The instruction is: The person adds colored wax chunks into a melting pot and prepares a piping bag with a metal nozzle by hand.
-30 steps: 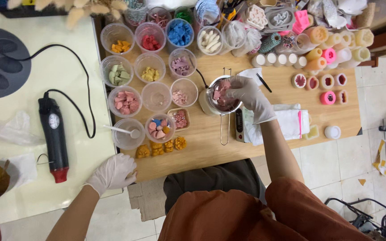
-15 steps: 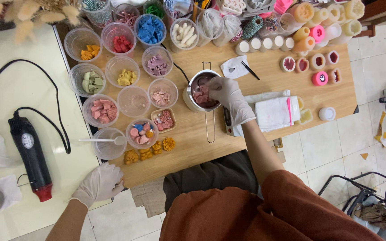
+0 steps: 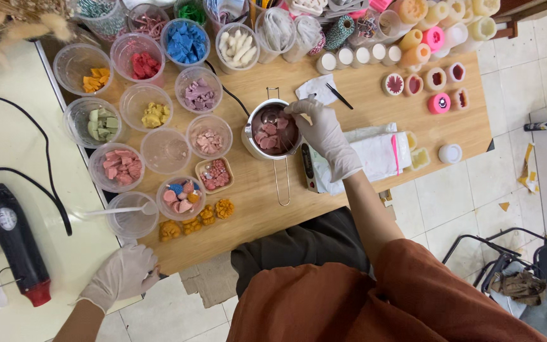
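Metal pot (image 3: 273, 131), mid-surface: part-filled with pink wax pieces. Right hand (image 3: 324, 133), gloved, fingers curled over its rim, pinching something unclear. Left hand (image 3: 121, 275), loosely spread, rests at the surface's near-left corner. Wax unmelted; cups (image 3: 159, 114) stocked.

top containers (image 3: 191, 9): cut by upper edge | chair (image 3: 527, 278): cut at right | heat gun (image 3: 11, 244) cord: partly out
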